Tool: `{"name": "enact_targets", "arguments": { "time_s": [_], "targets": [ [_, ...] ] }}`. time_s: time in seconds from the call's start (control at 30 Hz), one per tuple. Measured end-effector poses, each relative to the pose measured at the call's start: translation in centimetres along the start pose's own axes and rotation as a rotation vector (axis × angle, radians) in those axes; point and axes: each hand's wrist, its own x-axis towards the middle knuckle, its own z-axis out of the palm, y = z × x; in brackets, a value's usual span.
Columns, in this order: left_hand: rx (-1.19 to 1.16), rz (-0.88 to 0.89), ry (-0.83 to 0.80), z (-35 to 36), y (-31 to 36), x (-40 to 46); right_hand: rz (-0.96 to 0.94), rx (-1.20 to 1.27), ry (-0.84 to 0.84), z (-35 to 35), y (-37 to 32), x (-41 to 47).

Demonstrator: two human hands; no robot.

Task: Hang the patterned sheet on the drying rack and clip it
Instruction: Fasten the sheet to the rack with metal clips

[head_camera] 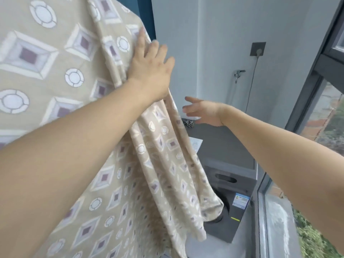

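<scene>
Two hands are in view and neither grips anything. My left hand point(149, 66) lies flat, fingers straight, pressed against the patterned sheet point(55, 75) near its upper right edge. My right hand point(202, 112) hangs in the air with fingers loosely spread, apart from the cloth and holding nothing.

1. Sheet position. The sheet fills the left half of the view, draped from above and falling downward. Its long axis runs top to bottom; a bunched fold trails from under my left palm to a loose end hanging in front of the washing machine point(229, 207). The drying rack itself is hidden beneath the cloth, so I cannot confirm where the bar runs.

2. Governing relation. The sheet lies left of and above both hands. The left hand already touches it; the right hand is nearer the small dark items on the machine top point(189, 123), possibly clips, though they are too blurred to identify.

3. Judgement. The hanging step appears largely done and clipping is not yet begun. The right hand is better placed to fetch a clip while the left steadies the cloth.
</scene>
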Motion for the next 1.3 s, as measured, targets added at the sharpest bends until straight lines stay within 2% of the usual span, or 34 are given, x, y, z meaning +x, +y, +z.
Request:
{"name": "enact_targets", "arguments": {
  "time_s": [0.1,0.27,0.37,0.43,0.53,0.63,0.77,0.87,0.97,1.07,1.17,1.3],
  "targets": [
    [0.095,-0.166,0.084,-2.7,-3.4,0.2,-0.133,0.129,0.024,1.8,-3.2,0.8],
    [0.219,-0.425,0.028,-5.4,-9.7,0.6,-0.276,0.270,0.073,4.6,-9.7,2.6],
    [0.171,-0.505,0.004,-6.5,-12.0,0.9,-0.338,0.282,0.029,5.7,-13.2,2.5],
    [0.105,-0.469,-0.015,-6.8,-12.6,1.1,-0.420,0.250,-0.034,6.4,-15.2,2.4],
    [0.056,-0.384,-0.012,-7.4,-12.9,1.0,-0.518,0.192,0.030,7.2,-17.3,2.7],
    [-0.046,-0.436,-0.069,-8.4,-13.5,1.1,-0.517,0.205,0.127,7.4,-18.0,3.4],
    [-0.186,-0.537,-0.172,-9.2,-14.0,1.8,-0.503,0.321,0.093,7.9,-18.6,3.8],
    [-0.131,-0.510,-0.143,-9.1,-13.1,1.6,-0.486,0.434,0.060,7.8,-19.2,3.7],
    [0.027,-0.447,-0.083,-8.4,-11.5,0.9,-0.520,0.319,0.132,6.5,-18.4,3.6],
    [0.097,-0.380,-0.048,-7.7,-9.4,0.7,-0.461,0.259,0.231,4.2,-16.4,3.4],
    [0.005,-0.291,0.036,-6.4,-6.6,1.7,-0.388,0.174,0.327,1.6,-13.5,3.4],
    [-0.198,-0.253,0.036,-3.0,-1.4,3.8,-0.317,-0.032,0.435,-1.8,-8.3,4.3]
  ]
}}
